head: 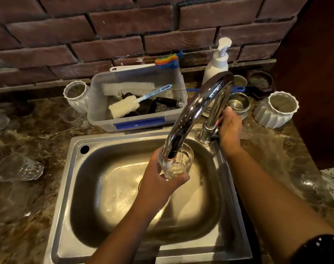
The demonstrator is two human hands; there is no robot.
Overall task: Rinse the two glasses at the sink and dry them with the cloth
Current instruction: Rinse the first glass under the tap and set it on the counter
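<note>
Head view, the only one.

- Step: rinsing the first glass (179, 165). My left hand (156, 182) holds it low in the middle of the frame, over the sink (72, 187) basin, fingers wrapped behind it and thumb across the near side. It sits upright, mouth just under the spout of the tap (196, 109).
- A white streak at the spout mouth reads as water running into the glass. I can't judge how full it is.
- My right hand (230, 130), right of centre, is curled round the tap's stem near its base, thumb pointing up.
- Second glass (19, 167): probably the clear one lying tilted on the counter (48, 134) at the left edge, well apart from the sink.
- Next, as I judge it: swirl and tip the water out, shut off or ease the flow with the right hand, then reach left for the other glass. Wet glass, so a firm hold matters.

Hard to make out:
- The tap lever is mostly hidden behind my right hand and the stem.
- No cloth that I can pick out.
- Another clear glass (76, 117) stands left of the plastic tub (97, 115), so which one is the task's second is uncertain.
- The left edge is blurred.
</note>
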